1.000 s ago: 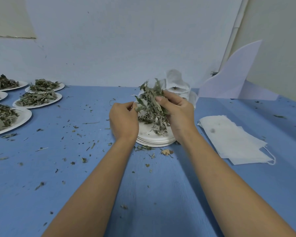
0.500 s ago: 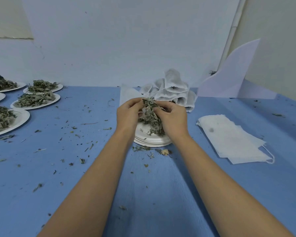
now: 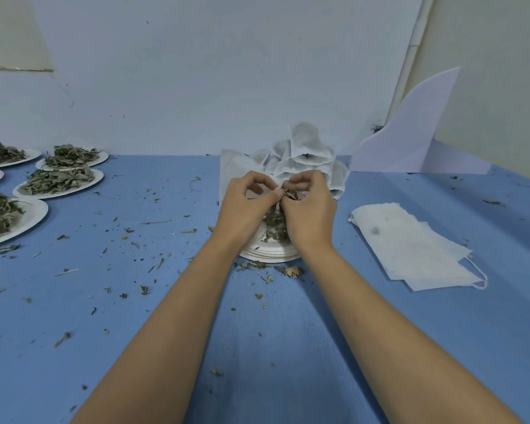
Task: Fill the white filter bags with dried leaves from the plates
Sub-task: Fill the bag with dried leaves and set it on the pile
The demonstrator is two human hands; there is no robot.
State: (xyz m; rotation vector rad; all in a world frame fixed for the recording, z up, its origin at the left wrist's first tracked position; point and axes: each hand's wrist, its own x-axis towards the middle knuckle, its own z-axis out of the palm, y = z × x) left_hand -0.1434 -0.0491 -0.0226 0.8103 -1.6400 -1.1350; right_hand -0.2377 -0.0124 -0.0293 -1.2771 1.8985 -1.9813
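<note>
Well off to my left, 5 plates (image 3: 36, 214) sit heaped with leaves on the blue tabletop (image 3: 166, 301), out of easy reach. In the middle, my left hand (image 3: 244, 209) is curled, thumb and forefinger pinching the edge of a white filter bag (image 3: 231, 169) that stands up behind my knuckles. Its mouth is hidden by my fingers. Just right of that pinch hangs the clump of dried leaves (image 3: 274, 224), its long axis running down towards the stack of used plates (image 3: 270, 255) below. My right hand (image 3: 311, 209) has its grip closed round the top of the clump, fingertips touching those of the left. So the bag lies left of and slightly beyond the leaves, and I judge the push must go leftwards into it, the right hand doing the feeding. Behind sit the filled bags (image 3: 309, 154); further right, flat empty bags (image 3: 410, 240) lie stacked
</note>
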